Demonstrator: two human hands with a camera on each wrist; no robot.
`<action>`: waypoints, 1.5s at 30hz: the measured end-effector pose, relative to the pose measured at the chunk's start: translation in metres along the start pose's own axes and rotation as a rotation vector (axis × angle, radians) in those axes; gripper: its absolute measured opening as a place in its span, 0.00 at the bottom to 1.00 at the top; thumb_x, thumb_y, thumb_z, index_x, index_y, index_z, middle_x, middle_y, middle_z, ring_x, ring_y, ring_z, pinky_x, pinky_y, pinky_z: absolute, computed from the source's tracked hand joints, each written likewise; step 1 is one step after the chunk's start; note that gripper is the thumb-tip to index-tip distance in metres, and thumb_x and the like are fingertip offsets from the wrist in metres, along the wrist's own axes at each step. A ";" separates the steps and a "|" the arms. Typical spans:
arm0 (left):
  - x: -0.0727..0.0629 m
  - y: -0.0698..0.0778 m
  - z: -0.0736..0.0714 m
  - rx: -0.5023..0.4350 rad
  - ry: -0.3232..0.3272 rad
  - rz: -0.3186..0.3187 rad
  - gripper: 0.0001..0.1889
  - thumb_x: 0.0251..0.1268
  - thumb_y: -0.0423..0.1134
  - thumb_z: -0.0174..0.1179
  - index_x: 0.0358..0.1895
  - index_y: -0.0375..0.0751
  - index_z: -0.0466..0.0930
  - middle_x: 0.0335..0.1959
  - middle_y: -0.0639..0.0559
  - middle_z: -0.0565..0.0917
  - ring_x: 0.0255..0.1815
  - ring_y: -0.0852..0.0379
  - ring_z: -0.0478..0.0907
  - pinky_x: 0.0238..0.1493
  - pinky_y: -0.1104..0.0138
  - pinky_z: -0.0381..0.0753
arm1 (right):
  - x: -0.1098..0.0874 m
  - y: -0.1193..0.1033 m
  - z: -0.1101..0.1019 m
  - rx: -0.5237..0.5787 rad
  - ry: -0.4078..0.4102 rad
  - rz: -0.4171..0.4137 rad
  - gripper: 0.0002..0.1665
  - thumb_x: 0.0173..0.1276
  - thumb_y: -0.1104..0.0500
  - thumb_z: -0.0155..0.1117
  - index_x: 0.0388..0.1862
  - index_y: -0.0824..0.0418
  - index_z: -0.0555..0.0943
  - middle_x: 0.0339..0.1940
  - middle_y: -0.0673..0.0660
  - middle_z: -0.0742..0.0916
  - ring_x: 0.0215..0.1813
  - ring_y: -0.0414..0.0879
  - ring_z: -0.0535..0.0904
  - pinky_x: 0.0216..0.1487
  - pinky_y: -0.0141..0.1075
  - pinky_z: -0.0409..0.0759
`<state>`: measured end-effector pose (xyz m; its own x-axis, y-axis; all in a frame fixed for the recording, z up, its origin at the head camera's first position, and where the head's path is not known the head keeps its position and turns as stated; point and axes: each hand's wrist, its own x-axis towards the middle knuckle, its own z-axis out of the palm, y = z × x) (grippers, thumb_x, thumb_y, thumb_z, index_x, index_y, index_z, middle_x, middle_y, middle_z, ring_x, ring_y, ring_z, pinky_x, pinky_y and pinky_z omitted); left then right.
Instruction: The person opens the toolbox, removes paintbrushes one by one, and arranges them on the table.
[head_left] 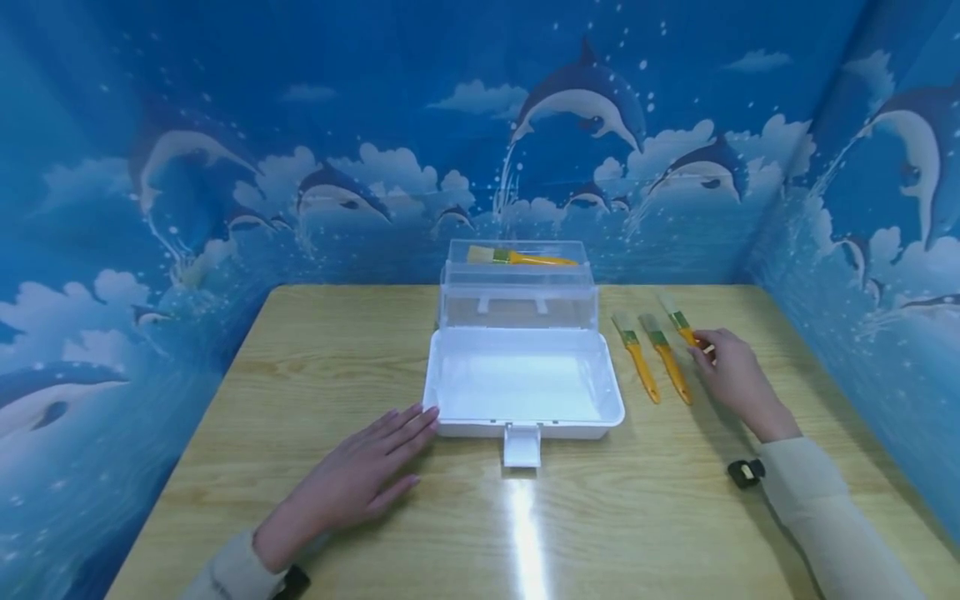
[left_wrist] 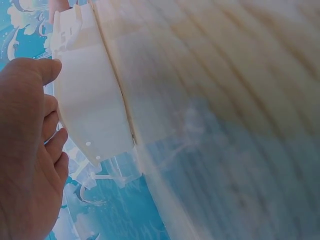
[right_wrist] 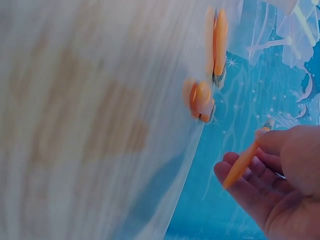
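A white plastic box [head_left: 465, 430] stands with its clear lid [head_left: 517, 310] raised at the back and its white front latch [head_left: 522, 447] hanging down. My left hand [head_left: 352, 479] has its fingers extended, with the fingertips at the box's front left corner. Right of the box, my right hand [head_left: 733, 375] pinches a paintbrush [head_left: 683, 328] by its orange handle, bristles pointing away from me. In the right wrist view the handle [right_wrist: 243, 165] lies between thumb and fingers, its end sticking out over the palm.
Two more paintbrushes, a left one [head_left: 637, 360] and a right one [head_left: 667, 362], lie side by side between box and right hand. Another paintbrush [head_left: 517, 257] rests in the raised lid section. Dolphin-printed curtains [head_left: 375, 125] enclose the wooden table [head_left: 330, 350].
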<state>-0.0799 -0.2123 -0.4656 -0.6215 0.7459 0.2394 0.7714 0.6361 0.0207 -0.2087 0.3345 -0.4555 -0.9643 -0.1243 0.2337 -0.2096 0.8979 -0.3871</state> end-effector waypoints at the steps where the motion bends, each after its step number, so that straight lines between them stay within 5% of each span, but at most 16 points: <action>1: 0.000 0.000 0.000 0.000 -0.001 -0.001 0.36 0.76 0.51 0.56 0.80 0.41 0.57 0.83 0.48 0.56 0.82 0.47 0.56 0.85 0.67 0.36 | 0.000 0.000 0.000 -0.002 -0.007 0.010 0.20 0.75 0.66 0.60 0.58 0.82 0.76 0.44 0.76 0.82 0.40 0.63 0.82 0.39 0.58 0.84; 22: 0.000 0.000 -0.001 0.006 -0.018 -0.011 0.37 0.75 0.52 0.57 0.81 0.42 0.56 0.83 0.49 0.55 0.82 0.49 0.55 0.85 0.67 0.35 | 0.010 0.016 -0.002 -0.040 -0.146 0.095 0.21 0.75 0.65 0.58 0.54 0.86 0.76 0.43 0.79 0.83 0.44 0.69 0.81 0.43 0.61 0.82; 31: 0.001 0.002 -0.003 -0.024 -0.085 -0.064 0.36 0.77 0.52 0.55 0.82 0.46 0.54 0.84 0.54 0.51 0.83 0.52 0.52 0.83 0.71 0.30 | 0.010 0.016 -0.006 -0.016 -0.223 0.108 0.25 0.79 0.62 0.53 0.59 0.86 0.73 0.51 0.82 0.82 0.48 0.71 0.82 0.45 0.61 0.84; 39: 0.001 0.002 -0.002 -0.015 -0.067 -0.052 0.37 0.76 0.52 0.56 0.81 0.45 0.55 0.84 0.53 0.54 0.82 0.51 0.54 0.83 0.71 0.30 | 0.016 0.019 -0.004 -0.012 -0.301 0.159 0.23 0.78 0.62 0.54 0.55 0.85 0.75 0.38 0.75 0.83 0.31 0.53 0.78 0.29 0.43 0.79; 45: 0.001 0.001 -0.002 -0.010 -0.054 -0.044 0.37 0.76 0.52 0.56 0.81 0.44 0.56 0.83 0.52 0.54 0.82 0.50 0.55 0.83 0.70 0.31 | 0.021 0.020 -0.004 -0.039 -0.333 0.161 0.24 0.77 0.62 0.55 0.56 0.87 0.74 0.46 0.82 0.82 0.35 0.57 0.82 0.35 0.50 0.84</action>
<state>-0.0798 -0.2114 -0.4639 -0.6613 0.7270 0.1850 0.7442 0.6668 0.0397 -0.2322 0.3518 -0.4554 -0.9856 -0.1045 -0.1329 -0.0503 0.9318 -0.3594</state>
